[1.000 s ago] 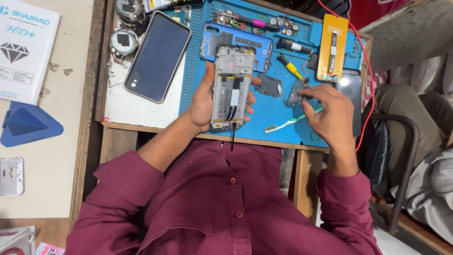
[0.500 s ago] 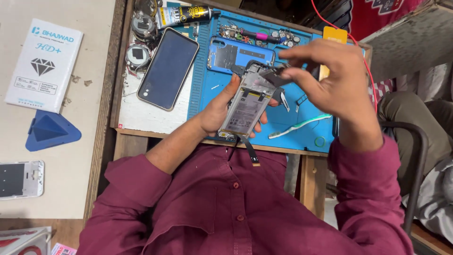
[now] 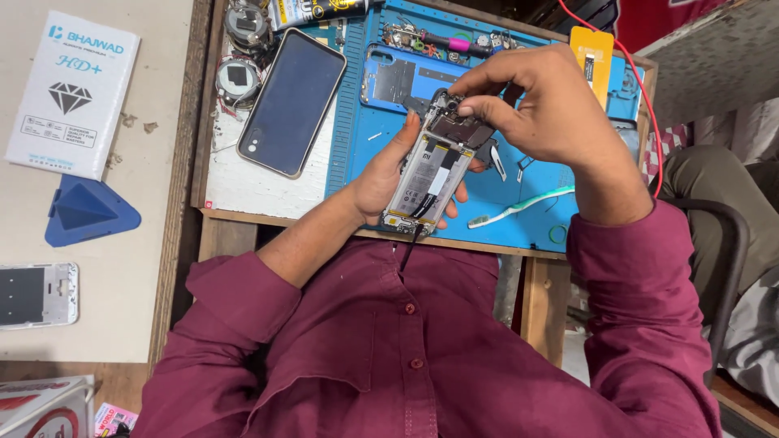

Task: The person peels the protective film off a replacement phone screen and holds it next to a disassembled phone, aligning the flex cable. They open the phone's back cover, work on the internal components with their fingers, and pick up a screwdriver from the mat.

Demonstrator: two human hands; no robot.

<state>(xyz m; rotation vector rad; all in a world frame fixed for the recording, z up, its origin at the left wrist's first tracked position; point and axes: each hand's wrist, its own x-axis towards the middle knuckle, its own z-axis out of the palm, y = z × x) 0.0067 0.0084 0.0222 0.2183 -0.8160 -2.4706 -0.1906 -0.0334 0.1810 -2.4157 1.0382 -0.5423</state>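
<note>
Two hands on an opened phone

Head view: the left hand (image 3: 381,174) cupped the opened phone (image 3: 430,174) from beneath, above the blue mat (image 3: 365,138). The right hand (image 3: 552,105) pinched its fingertips (image 3: 479,105) closed at the phone's far end; any held part was hidden.

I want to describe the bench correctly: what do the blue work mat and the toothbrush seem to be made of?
The blue work mat looks like matte silicone or rubber: flat colour, no glare, moulded compartments along its far edge. The toothbrush looks like glossy, pale green translucent plastic with white bristles; its exact plastic cannot be told.
</note>
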